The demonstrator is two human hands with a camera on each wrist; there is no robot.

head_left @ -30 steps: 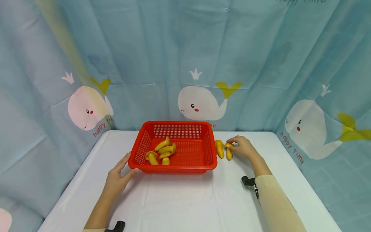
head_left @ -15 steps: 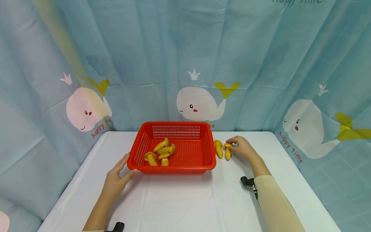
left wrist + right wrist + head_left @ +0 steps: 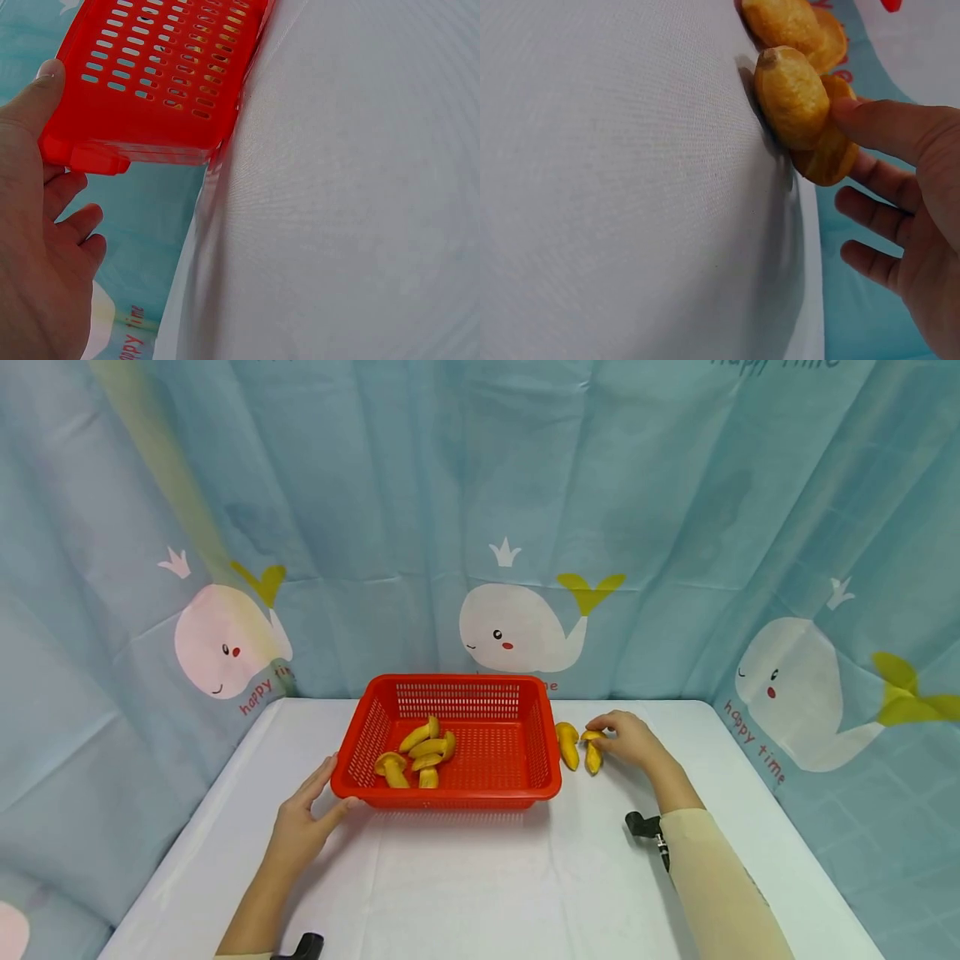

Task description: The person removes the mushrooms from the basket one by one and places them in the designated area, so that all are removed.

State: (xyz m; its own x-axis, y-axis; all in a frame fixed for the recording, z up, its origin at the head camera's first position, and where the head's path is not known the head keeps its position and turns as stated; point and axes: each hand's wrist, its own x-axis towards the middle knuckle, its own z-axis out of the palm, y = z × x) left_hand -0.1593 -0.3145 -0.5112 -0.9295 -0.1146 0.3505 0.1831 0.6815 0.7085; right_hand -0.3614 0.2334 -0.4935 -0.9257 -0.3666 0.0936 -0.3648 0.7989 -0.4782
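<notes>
Resting against the near left corner of the red basket (image 3: 448, 742), the left hand (image 3: 303, 825) has its fingers straight, thumb on the rim. About five yellow mushroom pieces (image 3: 420, 752) lie inside. Right of the basket, two more lie on the white table (image 3: 480, 877): one mushroom (image 3: 567, 744) alone, the other mushroom (image 3: 592, 753) pinched by the right hand (image 3: 630, 739).

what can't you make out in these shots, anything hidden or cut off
- Head view: whether the right hand pinches the mushroom or only touches it; the fingers cover its cap.
- Right wrist view: the second mushroom is cut off by the top edge.
- Left wrist view: the contents of the red basket are hidden by its wall; the left hand is cut off by the left edge.
</notes>
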